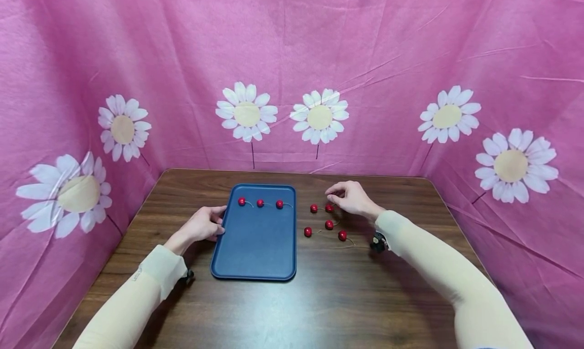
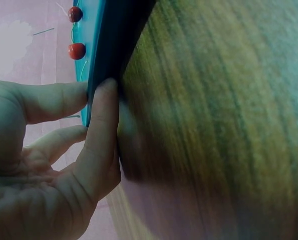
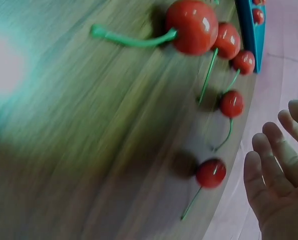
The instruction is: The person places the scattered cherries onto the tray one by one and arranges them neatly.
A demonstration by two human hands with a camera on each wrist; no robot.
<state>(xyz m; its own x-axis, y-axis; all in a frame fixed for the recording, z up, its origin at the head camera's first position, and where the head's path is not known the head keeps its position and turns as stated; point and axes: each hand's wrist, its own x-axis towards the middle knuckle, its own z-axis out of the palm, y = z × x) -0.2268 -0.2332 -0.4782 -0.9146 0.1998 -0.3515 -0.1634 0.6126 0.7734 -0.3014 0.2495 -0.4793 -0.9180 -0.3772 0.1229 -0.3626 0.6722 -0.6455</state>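
Observation:
My left hand [image 1: 201, 225] is at the left edge of a blue rectangular tray [image 1: 255, 247]. In the left wrist view its thumb lies against the tray's dark outer side, with the other fingertips at the rim, gripping the edge. Three red cherries [image 1: 260, 203] with thin stems lie in a row across the tray's far end. My right hand [image 1: 352, 198] hovers over several loose cherries [image 1: 329, 225] right of the tray. Nearest its fingertips is one cherry [image 3: 211, 172]; the fingers are loosely bent, apart from it in the right wrist view, and hold nothing.
Brown wood-grain table [image 1: 356, 298] lies under everything. A pink cloth [image 1: 283, 35] with white daisies hangs behind and along both sides. Between tray and right arm, the loose cherries lie spread with their stems pointing mostly rightward.

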